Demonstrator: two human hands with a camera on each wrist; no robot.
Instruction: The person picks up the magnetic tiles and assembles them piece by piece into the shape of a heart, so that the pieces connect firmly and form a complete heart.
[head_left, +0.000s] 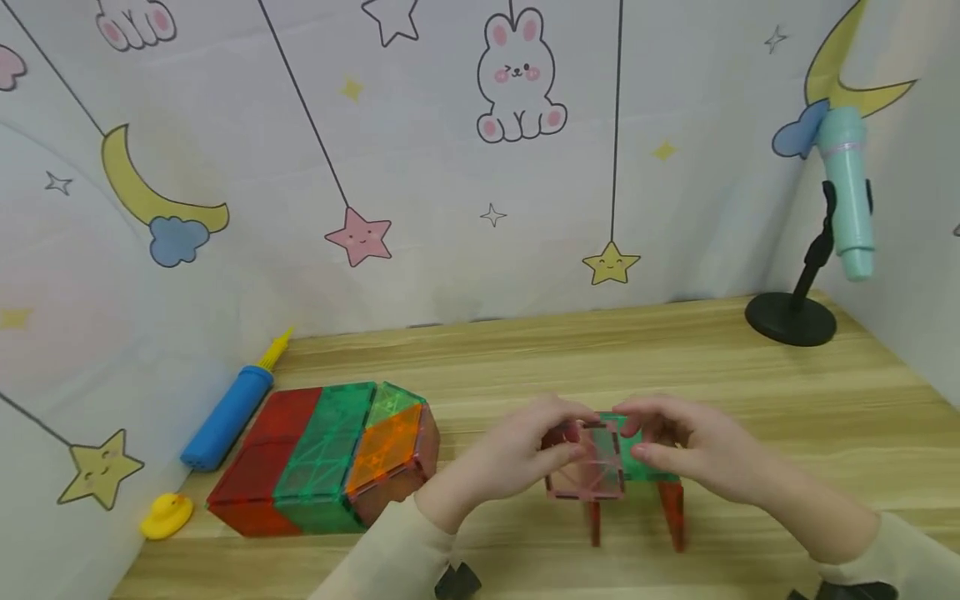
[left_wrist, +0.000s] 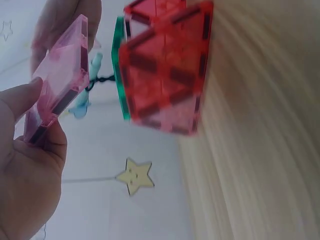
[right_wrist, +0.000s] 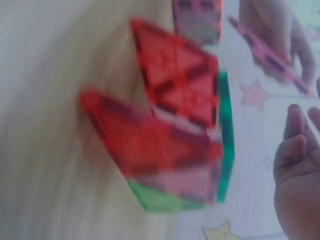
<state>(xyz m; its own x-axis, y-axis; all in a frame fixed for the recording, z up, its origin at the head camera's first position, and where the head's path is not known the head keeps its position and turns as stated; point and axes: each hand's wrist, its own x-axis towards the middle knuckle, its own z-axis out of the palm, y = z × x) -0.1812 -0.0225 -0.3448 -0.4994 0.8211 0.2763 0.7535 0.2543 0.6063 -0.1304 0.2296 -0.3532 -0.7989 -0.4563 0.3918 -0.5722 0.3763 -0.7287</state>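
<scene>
My left hand (head_left: 517, 450) pinches a translucent pink square magnetic tile (head_left: 585, 475) between thumb and fingers. In the left wrist view that pink tile (left_wrist: 62, 75) is tilted, held off the table. Just right of it is my right hand (head_left: 693, 446), fingers loosely bent and thumb apart, with no tile seen in its grasp. Below and behind the hands stands a small build of magnetic tiles, with a green top (head_left: 637, 458) and red triangular tiles (head_left: 673, 512) as legs. Pink and light green tiles (right_wrist: 165, 197) also show on it, blurred in the right wrist view.
Left on the wooden table (head_left: 480, 358) lies a larger block of red, green and orange magnetic tiles (head_left: 322, 450). Beside it are a blue pump (head_left: 228, 417) and a yellow rubber duck (head_left: 167, 517). A mint microphone (head_left: 847, 192) stands on a black stand (head_left: 791, 318) at the back right.
</scene>
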